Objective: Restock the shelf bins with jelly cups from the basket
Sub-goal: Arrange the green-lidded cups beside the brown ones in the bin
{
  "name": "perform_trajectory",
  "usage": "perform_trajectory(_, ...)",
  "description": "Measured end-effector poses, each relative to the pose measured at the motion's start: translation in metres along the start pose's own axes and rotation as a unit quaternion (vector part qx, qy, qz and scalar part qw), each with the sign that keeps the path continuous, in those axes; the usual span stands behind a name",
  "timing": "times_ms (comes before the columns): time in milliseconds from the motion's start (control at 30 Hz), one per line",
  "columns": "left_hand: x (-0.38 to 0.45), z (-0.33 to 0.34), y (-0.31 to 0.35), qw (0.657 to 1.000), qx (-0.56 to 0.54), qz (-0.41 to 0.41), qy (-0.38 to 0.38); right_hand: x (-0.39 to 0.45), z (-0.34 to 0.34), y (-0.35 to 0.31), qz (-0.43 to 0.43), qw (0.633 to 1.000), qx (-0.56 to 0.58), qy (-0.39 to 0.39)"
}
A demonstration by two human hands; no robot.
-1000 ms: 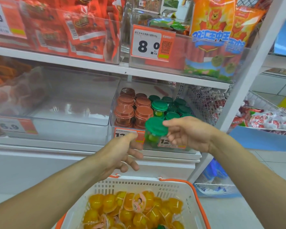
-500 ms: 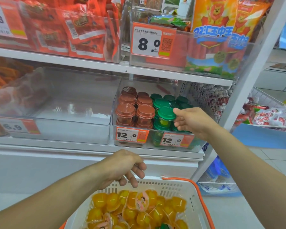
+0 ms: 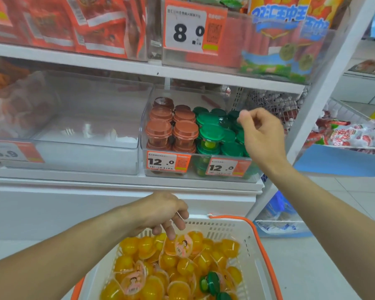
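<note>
Since half a second earlier, right hand (image 3: pixel 262 135) had let go of the green-lidded cup and lifted off, hanging above the green-lidded cups (image 3: pixel 212 137) in the clear shelf bin (image 3: pixel 199 176), fingers loosely curled, nothing in them. Left hand (image 3: pixel 162 213) had dropped toward the basket (image 3: pixel 256 245), fingers pointing down at the orange jelly cups (image 3: pixel 160 267), fingertips at the pile; cannot tell if it gripped one. Brown-lidded cups (image 3: pixel 171 128) sat left of the green ones in the same bin. One green-lidded cup (image 3: pixel 209 282) lay tipped among the orange ones.
</note>
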State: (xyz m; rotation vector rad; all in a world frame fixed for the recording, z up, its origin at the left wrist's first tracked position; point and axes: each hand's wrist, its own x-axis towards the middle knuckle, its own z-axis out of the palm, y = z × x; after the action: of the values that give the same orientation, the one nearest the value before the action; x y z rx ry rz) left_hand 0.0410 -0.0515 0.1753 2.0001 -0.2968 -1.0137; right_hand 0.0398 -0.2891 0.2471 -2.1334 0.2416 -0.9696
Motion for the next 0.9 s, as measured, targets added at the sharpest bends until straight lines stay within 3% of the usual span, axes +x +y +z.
perform_trajectory(100, 0.004, 0.009, -0.006, 0.997, 0.068, -0.009, -0.023, -0.039, -0.008, -0.003, -0.130, 0.991, 0.004, -0.034)
perform_trajectory(167, 0.010, 0.020, -0.011, 0.991, 0.125, -0.010, -0.038, -0.075, -0.009, 0.007, -0.202, 0.963, -0.049, -0.170)
perform_trajectory(200, 0.014, 0.027, -0.015, 0.986, 0.162, -0.011, -0.044, -0.094, -0.010, 0.013, -0.223, 0.933, -0.089, -0.269)
perform_trajectory(267, 0.021, 0.043, -0.025, 0.968, 0.245, -0.004, -0.056, -0.131, -0.008, 0.039, -0.203, 0.823, -0.215, -0.485)
perform_trajectory(333, 0.029, 0.059, -0.038, 0.949, 0.307, -0.007, -0.066, -0.167, -0.003, 0.076, -0.090, 0.671, -0.328, -0.658)
perform_trajectory(367, 0.036, 0.067, -0.045, 0.941, 0.328, -0.018, -0.078, -0.183, 0.000, 0.097, -0.033, 0.610, -0.355, -0.707)
perform_trajectory(400, 0.043, 0.076, -0.054, 0.934, 0.343, -0.034, -0.095, -0.196, 0.004, 0.116, 0.009, 0.574, -0.368, -0.731)
perform_trajectory(433, 0.049, 0.085, -0.062, 0.929, 0.348, -0.055, -0.109, -0.204, 0.007, 0.133, 0.048, 0.563, -0.373, -0.736)
perform_trajectory(500, 0.064, 0.106, -0.082, 0.938, 0.321, -0.090, -0.093, -0.215, 0.010, 0.160, 0.118, 0.595, -0.382, -0.697)
perform_trajectory(600, 0.079, 0.146, -0.117, 0.966, 0.234, -0.106, -0.002, -0.246, 0.016, 0.190, 0.213, 0.684, -0.361, -0.597)
perform_trajectory(700, 0.079, 0.182, -0.139, 0.971, 0.207, -0.117, -0.016, -0.301, 0.025, 0.207, 0.306, 0.698, -0.289, -0.580)
perform_trajectory(833, 0.089, 0.189, -0.161, 0.973, 0.183, -0.137, 0.014, -0.328, 0.026, 0.209, 0.325, 0.750, -0.215, -0.535)
perform_trajectory(900, 0.101, 0.184, -0.163, 0.972, 0.172, -0.153, 0.044, -0.315, 0.022, 0.211, 0.348, 0.738, -0.193, -0.546)
